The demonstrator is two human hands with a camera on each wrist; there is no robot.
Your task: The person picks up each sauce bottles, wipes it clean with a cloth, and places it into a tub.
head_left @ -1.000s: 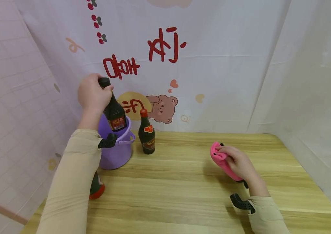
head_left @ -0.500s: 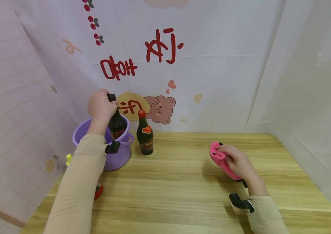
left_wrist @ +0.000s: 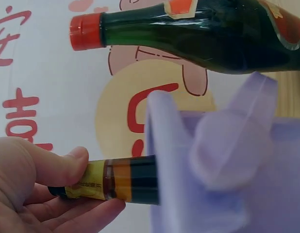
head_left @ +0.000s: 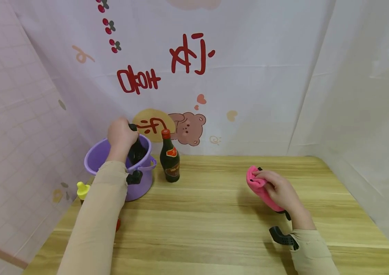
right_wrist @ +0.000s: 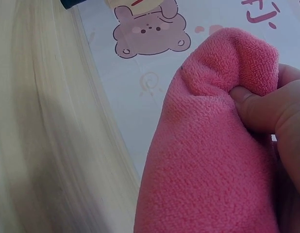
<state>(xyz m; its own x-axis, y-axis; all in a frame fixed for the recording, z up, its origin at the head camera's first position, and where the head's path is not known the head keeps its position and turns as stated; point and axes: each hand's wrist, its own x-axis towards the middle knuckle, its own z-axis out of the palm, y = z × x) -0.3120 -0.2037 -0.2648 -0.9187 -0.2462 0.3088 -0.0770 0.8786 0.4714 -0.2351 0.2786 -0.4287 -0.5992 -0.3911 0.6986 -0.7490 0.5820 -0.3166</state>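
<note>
At the left of the head view, my left hand (head_left: 120, 138) grips the neck of a dark sauce bottle (head_left: 137, 152). The bottle's lower part is down inside a purple bucket (head_left: 143, 185); its base is hidden. In the left wrist view, thumb and fingers pinch the yellow-labelled neck (left_wrist: 94, 180) above the bucket's rim. Over on the right, my right hand (head_left: 282, 193) holds a folded pink cloth (head_left: 257, 182) just above the table. The right wrist view has the thumb pressed into the fuzzy cloth (right_wrist: 203, 150). A green bottle with a red cap (head_left: 170, 162) stands upright beside the bucket.
A yellow cap (head_left: 83, 189) shows behind the left sleeve, the thing below it mostly hidden. Part of a red object (head_left: 118, 224) peeks out from that sleeve's other side. The wooden table (head_left: 208, 225) meets a printed white curtain (head_left: 263, 95) at the back.
My left hand has lowered the sauce bottle from above the bucket's rim into the bucket, moving slightly right. The yellow cap has come into view. The right hand and cloth have stayed still.
</note>
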